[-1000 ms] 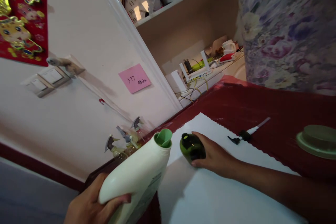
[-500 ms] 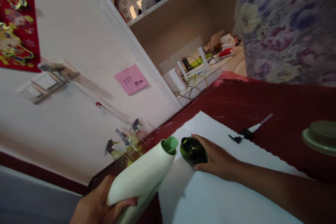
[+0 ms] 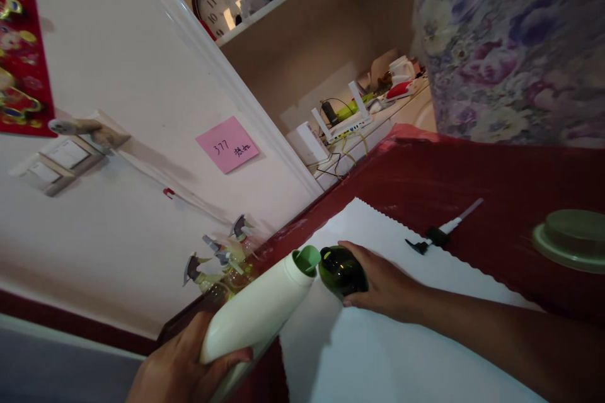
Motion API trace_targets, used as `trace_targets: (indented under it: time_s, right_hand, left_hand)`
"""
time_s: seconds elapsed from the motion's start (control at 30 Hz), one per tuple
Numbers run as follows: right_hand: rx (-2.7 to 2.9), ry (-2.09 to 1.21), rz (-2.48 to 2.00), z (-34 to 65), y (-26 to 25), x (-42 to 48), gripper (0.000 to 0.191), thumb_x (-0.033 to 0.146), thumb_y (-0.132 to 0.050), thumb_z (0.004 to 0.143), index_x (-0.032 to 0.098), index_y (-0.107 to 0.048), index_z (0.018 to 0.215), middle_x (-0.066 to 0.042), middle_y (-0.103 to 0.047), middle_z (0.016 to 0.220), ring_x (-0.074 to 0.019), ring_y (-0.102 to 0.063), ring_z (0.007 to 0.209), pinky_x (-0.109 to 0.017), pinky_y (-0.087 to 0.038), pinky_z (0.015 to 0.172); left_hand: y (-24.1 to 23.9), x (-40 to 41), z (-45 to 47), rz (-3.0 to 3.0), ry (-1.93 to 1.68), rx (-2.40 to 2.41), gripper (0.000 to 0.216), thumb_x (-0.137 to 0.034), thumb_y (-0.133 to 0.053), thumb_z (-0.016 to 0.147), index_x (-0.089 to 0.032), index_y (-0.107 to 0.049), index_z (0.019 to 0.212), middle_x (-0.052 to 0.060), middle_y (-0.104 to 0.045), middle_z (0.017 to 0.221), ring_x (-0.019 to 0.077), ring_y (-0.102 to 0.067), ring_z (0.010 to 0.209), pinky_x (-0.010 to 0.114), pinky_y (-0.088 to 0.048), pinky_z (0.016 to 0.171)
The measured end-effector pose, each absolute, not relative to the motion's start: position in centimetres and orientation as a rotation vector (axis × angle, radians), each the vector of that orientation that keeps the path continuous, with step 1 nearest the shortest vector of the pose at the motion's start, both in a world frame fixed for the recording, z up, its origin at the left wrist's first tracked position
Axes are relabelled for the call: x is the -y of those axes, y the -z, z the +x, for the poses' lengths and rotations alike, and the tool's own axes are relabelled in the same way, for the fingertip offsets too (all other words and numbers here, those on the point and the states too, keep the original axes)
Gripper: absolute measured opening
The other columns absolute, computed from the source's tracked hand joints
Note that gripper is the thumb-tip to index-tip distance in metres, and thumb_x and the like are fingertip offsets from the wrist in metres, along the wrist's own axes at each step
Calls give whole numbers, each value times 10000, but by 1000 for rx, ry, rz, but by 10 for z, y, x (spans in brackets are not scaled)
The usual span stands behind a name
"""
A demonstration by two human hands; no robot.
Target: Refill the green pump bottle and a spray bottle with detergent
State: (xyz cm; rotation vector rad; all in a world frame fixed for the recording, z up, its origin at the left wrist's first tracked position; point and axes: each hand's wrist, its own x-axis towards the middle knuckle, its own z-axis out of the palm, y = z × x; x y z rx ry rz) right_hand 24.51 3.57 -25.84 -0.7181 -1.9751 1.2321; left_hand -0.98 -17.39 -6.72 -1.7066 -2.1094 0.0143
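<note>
My left hand is wrapped round the lower part of a pale, cream-white bottle. That bottle leans to the right, and a green pouring spout shows in its mouth. Just beside the spout is the neck of a dark green bottle; whether the two touch I cannot tell. My right hand grips the dark green bottle from the right, above a white sheet. A dark pump head with a white tube lies at the sheet's far edge, apart from both hands.
Several spray bottles stand by the wall at the left. A translucent green lid or bowl sits on the red tabletop at the right. Behind are a white router and a floral cloth.
The white bottle's spout has come closer to the dark green bottle's neck. My view has shifted slightly, so most things sit a little further left. Both hands keep their grip.
</note>
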Motion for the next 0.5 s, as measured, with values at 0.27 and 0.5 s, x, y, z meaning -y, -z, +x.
trace_targets:
  time_s: [0.27,0.5]
  right_hand:
    - [1983,-1247,-717,249,252,-34,948,319,-842,687,304,-386,1519,-119,-588,1470,-378,-521,1355,-560,-445,1083]
    - [1952,-1185,-639,247,256,-36,866,275,-857,679,379,-458,1440,-67,-630,1426,-374,-578,1298,-532,-492,1020]
  left_hand:
    - [65,173,-15,-1769,-130,1975,438,-731,-583,867,-294,-612,893,-40,-742,659,229,-750,585,275,-502,539]
    - [63,168,-6,-1727,-198,1901,485,-749,-486,905,-286,-616,846,-25,-710,598,247,-721,526,309,-491,529]
